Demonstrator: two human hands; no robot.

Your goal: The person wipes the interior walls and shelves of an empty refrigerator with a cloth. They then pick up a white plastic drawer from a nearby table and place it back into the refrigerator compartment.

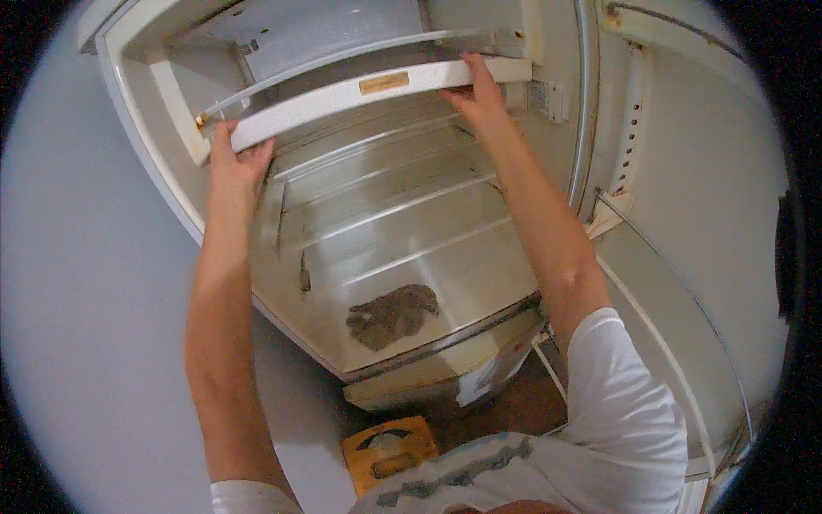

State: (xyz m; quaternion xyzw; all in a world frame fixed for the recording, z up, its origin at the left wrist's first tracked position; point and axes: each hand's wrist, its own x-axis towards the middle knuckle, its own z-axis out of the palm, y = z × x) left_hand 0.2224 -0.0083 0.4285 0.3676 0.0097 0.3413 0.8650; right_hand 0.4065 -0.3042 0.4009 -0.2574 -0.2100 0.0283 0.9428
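An old refrigerator stands open before me. My left hand [241, 154] grips the left end of a white plastic front panel [295, 112], perhaps of a tray or drawer, high in the compartment. Near its right end, my right hand [478, 93] holds the same panel, thumb and fingers on its top and underside. A small tan label marks the panel's middle. Just above and behind it runs a pale shelf rim [347, 54]. Below, a crumpled brown cloth [392, 315] lies on the compartment floor [475, 276].
On the right hangs the open refrigerator door [706, 148] with a wire rail [687, 289] and shelf supports. A pale wall [96, 289] is close on the left. Beneath the compartment are a lower ledge [417, 379] and a yellow-orange object [411, 437] with dark markings.
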